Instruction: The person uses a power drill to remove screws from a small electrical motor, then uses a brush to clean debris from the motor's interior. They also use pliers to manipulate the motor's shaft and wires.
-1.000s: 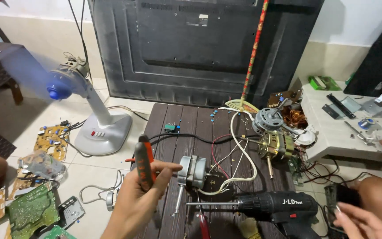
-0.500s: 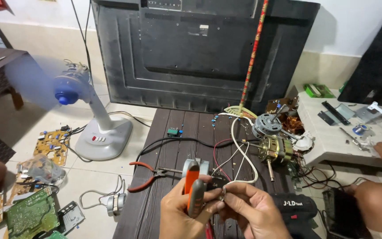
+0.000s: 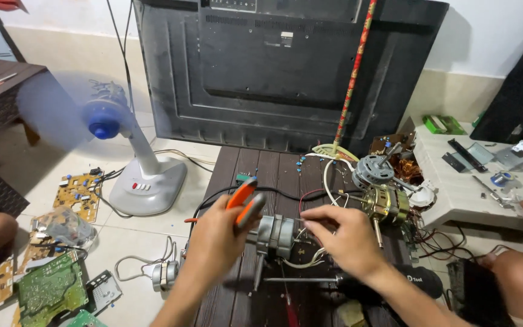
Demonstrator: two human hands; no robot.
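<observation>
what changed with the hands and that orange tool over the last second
The left hand has brought the orange-handled pliers in from the left to the grey fan motor. The right hand has come in from the lower right, its fingers at the motor's wires. The white fan and drill stayed put.

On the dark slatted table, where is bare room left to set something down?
Bare slats lie on the table between its far-left corner and the television back. It is crowded right, around the motors and wires. The left hand with orange-handled pliers and the right hand fill the middle.
</observation>
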